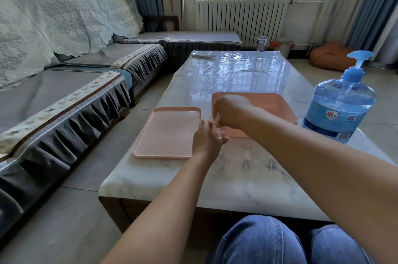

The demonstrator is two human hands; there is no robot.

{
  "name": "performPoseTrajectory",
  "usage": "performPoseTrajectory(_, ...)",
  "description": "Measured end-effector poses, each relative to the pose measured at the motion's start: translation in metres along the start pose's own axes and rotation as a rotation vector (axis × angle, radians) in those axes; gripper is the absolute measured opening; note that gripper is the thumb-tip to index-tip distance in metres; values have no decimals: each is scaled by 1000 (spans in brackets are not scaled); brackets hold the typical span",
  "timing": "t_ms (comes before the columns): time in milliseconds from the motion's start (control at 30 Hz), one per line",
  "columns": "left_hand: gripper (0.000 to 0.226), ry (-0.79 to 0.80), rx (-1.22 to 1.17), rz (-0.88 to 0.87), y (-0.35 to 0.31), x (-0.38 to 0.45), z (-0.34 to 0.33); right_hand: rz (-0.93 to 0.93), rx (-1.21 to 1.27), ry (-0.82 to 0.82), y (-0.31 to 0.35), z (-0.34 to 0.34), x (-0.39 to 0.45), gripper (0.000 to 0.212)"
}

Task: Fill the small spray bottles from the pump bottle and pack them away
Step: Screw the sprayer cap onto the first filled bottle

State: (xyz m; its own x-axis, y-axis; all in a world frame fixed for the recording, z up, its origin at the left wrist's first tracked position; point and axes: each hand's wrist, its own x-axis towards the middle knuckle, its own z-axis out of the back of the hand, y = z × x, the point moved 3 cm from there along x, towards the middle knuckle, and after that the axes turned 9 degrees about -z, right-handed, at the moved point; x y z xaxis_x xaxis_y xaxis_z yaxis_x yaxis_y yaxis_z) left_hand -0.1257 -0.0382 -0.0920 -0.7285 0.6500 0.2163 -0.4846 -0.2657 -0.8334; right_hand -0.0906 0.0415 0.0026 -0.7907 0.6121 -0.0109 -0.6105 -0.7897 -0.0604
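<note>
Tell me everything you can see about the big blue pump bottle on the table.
The pump bottle is large, round-shouldered and made of clear blue-tinted plastic, with liquid showing inside. A light blue pump head sits on its neck, the spout pointing right. A label with red and white print wraps its lower body. It stands upright near the right edge of the marble-look table, just right of the far pink tray. Neither hand touches it.

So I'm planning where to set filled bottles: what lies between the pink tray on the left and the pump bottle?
In the head view, both hands, left hand and right hand, working on a small clear bottle, plus a second pink tray, lie between the left pink tray and pump bottle.
</note>
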Motion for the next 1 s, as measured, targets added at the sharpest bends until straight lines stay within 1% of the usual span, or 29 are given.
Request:
performPoseTrajectory(133, 48, -47, 44, -10, -7, 0, -9, -22, 26, -8, -5, -2, 2, 32)
performPoseTrajectory(200, 49, -29, 62, -6, -12, 0, -10, -7, 37, 1, -7, -2, 1, 32)
performPoseTrajectory(267, 58, -2, 81, 8, -16, 1, -9, 26, 51, -1, -12, 0, -1, 34)
performPoseTrajectory(333, 69, -3, 73, 21, -21, -1, -4, 65, 53, -16, -19, 3, -4, 44)
performPoseTrajectory(400, 72, -44, 55, 10, -26, -4, 1, 76, 80, -26, -30, 8, -6, 57)
performPoseTrajectory(467, 65, -124, 73, -53, -32, -7, 7, 47, 184, -49, -44, 17, -8, 60)
performPoseTrajectory(533, 54, -210, 92, -145, -41, -13, 6, 10, 253, -73, -63, 26, -10, 56)
performPoseTrajectory(600, 44, -240, 106, -255, -54, -21, -1, -20, 277, -81, -84, 30, -15, 51)
performPoseTrajectory(667, 38, -189, 104, -336, -65, -26, -14, -47, 294, -85, -102, 29, -22, 48)
performPoseTrajectory(733, 46, -62, 123, -346, -69, -28, -31, -60, 310, -86, -118, 26, -28, 45)
performPoseTrajectory(800, 63, 88, 191, -267, -69, -29, -46, -67, 334, -84, -133, 23, -34, 44)
performPoseTrajectory(867, 72, 193, 236, -161, -66, -28, -58, -72, 359, -82, -146, 19, -38, 43)
performPoseTrajectory(933, 65, 230, 223, -93, -67, -25, -65, -73, 375, -82, -158, 17, -43, 41)
performPoseTrajectory(1000, 50, 213, 200, -80, -74, -22, -69, -70, 404, -100, -172, 19, -47, 40)
